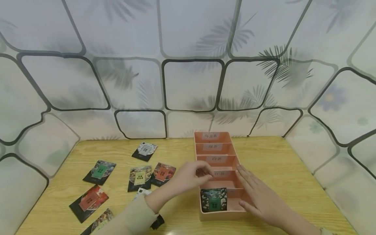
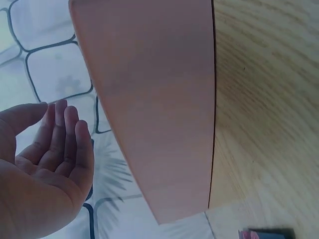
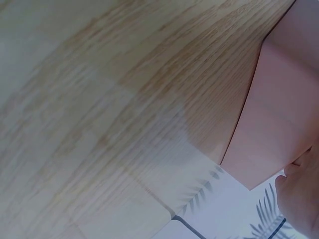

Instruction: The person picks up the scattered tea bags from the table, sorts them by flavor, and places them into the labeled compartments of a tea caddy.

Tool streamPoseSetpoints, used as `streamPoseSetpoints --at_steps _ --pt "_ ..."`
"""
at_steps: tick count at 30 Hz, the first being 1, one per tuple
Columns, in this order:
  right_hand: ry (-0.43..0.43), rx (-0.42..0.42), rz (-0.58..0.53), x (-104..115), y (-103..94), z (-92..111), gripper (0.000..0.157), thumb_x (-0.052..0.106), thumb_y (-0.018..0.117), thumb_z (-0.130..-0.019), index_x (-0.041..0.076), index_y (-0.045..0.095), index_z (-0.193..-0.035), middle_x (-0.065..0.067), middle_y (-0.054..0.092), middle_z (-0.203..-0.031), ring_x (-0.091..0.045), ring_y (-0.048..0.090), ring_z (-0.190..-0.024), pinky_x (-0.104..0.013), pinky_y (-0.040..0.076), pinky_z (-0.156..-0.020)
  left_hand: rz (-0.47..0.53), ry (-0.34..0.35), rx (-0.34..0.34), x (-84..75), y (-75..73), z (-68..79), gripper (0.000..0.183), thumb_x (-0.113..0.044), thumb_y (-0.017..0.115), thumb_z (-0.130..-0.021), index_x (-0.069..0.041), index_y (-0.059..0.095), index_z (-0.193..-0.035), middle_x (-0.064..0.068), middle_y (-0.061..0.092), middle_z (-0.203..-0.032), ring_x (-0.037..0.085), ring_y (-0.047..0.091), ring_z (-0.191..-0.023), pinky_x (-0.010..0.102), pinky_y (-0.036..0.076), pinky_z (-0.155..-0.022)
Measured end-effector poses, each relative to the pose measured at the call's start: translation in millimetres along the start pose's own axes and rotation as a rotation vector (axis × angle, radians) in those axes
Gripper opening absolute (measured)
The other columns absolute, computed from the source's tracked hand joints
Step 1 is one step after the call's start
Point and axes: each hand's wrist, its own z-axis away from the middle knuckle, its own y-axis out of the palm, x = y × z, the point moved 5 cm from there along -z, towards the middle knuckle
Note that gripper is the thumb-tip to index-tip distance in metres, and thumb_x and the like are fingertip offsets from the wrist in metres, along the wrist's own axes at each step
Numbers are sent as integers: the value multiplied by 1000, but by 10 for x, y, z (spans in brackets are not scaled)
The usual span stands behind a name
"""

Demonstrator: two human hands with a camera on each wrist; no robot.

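Note:
A long pink divided box (image 1: 223,215) stands on the table, with paper labels on its compartment walls. In its nearest compartment a dark packet with a green label (image 1: 213,199) leans at the left side. My left hand (image 1: 191,174) hovers over the box's left edge, fingers loosely bent. The left wrist view shows that hand (image 2: 50,169) with nothing in it, thumb close to the fingertips, beside the box's plain side wall (image 2: 154,99). Along the right rim rests my right hand (image 1: 261,195), fingers stretched out. Only part of it shows in the right wrist view.
Left of the box lie several flat packets, among them a grey-labelled one (image 1: 145,151), a green one (image 1: 100,172), a yellow one (image 1: 139,178) and two red ones (image 1: 163,174). My left forearm partly covers a white packet (image 1: 142,192). Patterned cloth walls (image 1: 191,85) enclose the table.

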Motion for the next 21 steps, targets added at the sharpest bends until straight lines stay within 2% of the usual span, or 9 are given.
streamPoseSetpoints --at_steps 11,21 --pt "-12 -13 -7 2 -3 -2 86 44 69 -100 -3 34 -163 -23 38 -169 -13 9 -167 -17 0 -132 -36 -11 -54 70 -231 59 8 -10 71 -102 -6 77 -104 7 78 -101 4 67 -88 21 56 -80" --pt "16 3 -6 -2 13 -1 89 42 73 -97 -1 33 -164 -23 37 -169 -11 6 -167 -16 -2 -132 -127 -45 -124 189 -523 144 9 -12 71 -102 -8 77 -106 4 78 -99 7 68 -88 21 57 -80"
